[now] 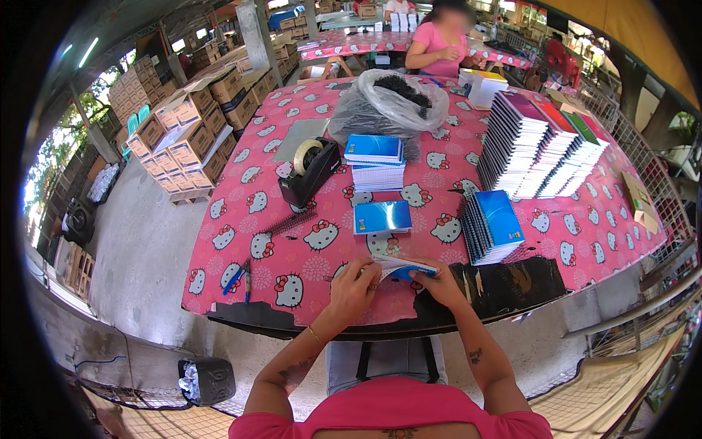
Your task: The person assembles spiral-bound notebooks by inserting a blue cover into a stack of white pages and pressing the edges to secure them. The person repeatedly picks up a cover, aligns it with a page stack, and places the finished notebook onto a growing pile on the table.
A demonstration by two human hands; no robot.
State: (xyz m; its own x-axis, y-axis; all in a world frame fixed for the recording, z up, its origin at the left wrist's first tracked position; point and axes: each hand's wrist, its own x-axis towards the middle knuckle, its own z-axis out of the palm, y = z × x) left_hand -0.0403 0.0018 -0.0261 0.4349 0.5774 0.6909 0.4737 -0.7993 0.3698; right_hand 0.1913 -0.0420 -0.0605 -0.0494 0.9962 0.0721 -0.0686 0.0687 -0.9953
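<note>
Near the table's front edge I hold a blue-covered notebook (pixel 404 272), its white pages partly lifted and curved. My right hand (pixel 441 284) is closed on its right side, the thumb lying on the blue cover. At the left edge, the bent fingers of my left hand (pixel 353 289) pinch the pages. Just beyond lies another blue notebook (pixel 383 217), flat on the table. Behind that one stands a pile of blue notebooks (pixel 374 162). To the right of my hands is a stack of spiral-bound blue notebooks (pixel 493 227).
A black tape dispenser (pixel 310 174), a loose black coil (pixel 289 222) and pens (pixel 241 279) lie at left. Behind are a plastic bag of black coils (pixel 387 110) and tall notebook stacks (pixel 537 143). Across the pink table (pixel 241 197) a person in pink (pixel 436 47) works.
</note>
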